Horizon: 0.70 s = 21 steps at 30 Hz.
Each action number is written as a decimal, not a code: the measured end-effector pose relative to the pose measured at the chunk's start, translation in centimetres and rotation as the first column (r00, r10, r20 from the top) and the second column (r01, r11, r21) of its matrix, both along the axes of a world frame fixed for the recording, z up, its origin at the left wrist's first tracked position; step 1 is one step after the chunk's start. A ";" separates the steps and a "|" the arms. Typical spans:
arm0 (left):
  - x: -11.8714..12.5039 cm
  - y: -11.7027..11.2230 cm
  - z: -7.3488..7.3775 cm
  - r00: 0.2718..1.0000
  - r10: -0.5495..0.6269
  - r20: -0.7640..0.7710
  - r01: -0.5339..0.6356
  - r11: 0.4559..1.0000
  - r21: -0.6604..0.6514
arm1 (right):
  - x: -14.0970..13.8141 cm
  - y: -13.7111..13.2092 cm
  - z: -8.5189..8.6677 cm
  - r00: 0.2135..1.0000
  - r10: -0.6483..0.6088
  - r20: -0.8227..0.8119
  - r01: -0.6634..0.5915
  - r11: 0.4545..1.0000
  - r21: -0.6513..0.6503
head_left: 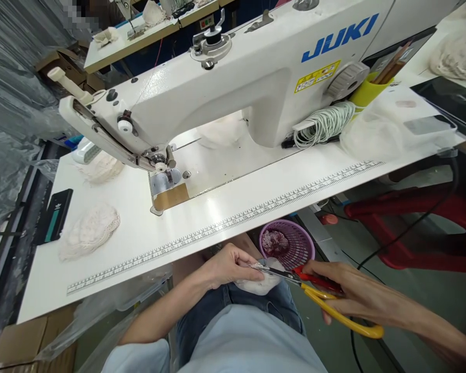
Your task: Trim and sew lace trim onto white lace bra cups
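Observation:
Above my lap, my left hand (233, 267) pinches the edge of a small white piece of lace-edged fabric (267, 282). The fabric hangs from the fingers over my jeans. My right hand (345, 290) grips a pair of scissors (318, 292) with one yellow and one red handle. Their blades point left and reach the fabric edge beside my left fingertips. Whether the tips are cutting into the edge is too small to tell.
A white JUKI sewing machine (233, 77) stands on the table (202, 228), which has a printed ruler (225, 225) along its front. White lace pieces (91, 230) lie at left. A purple basket (303, 243) with scraps stands below; a red stool (419, 228) is at right.

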<state>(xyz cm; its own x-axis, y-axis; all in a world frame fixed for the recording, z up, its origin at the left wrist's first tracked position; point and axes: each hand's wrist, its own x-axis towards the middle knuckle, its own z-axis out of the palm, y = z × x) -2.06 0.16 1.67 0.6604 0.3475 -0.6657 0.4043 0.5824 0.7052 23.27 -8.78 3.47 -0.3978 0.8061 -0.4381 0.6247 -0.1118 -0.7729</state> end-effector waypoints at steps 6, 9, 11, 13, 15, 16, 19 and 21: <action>0.0 0.0 -0.1 1.000 0.004 -0.002 -0.004 1.000 -0.021 | -0.4 0.3 0.5 0.996 0.063 -0.070 -0.072 0.988 -0.134; 0.1 0.0 -0.2 1.000 -0.006 -0.029 0.005 1.000 -0.016 | -0.4 0.0 0.2 0.994 0.032 -0.104 -0.046 0.990 -0.137; 0.1 0.0 -0.2 0.999 -0.017 -0.045 0.016 1.000 -0.007 | -0.2 -0.4 -0.3 0.994 0.030 -0.105 -0.042 0.992 -0.118; 0.2 0.0 -0.3 0.999 -0.027 -0.042 0.027 1.000 -0.001 | -0.1 -0.7 -0.9 0.995 0.049 -0.083 -0.056 0.995 -0.082; 0.2 0.0 -0.3 0.999 -0.035 -0.022 0.035 0.999 0.008 | 0.0 -0.8 -1.3 0.997 0.069 -0.045 -0.071 0.997 -0.043; 0.2 0.1 -0.2 0.999 -0.037 -0.009 0.038 0.999 0.011 | 0.1 -0.8 -1.4 0.997 0.078 -0.027 -0.079 0.996 -0.033; 0.4 0.1 0.0 0.999 -0.044 0.011 0.044 0.999 0.014 | 0.2 -0.9 -1.6 0.996 0.088 -0.016 -0.088 0.996 -0.022; 0.5 0.1 0.1 0.999 -0.047 0.013 0.047 0.999 0.009 | 0.2 -1.0 -1.7 0.996 0.082 -0.035 -0.083 0.996 -0.020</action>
<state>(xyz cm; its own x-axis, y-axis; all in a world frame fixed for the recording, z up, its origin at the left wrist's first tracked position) -1.57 0.27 1.77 0.6847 0.3218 -0.6539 0.4219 0.5566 0.7157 23.52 -9.79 1.72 -0.4772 0.7607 -0.4400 0.6060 -0.0777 -0.7916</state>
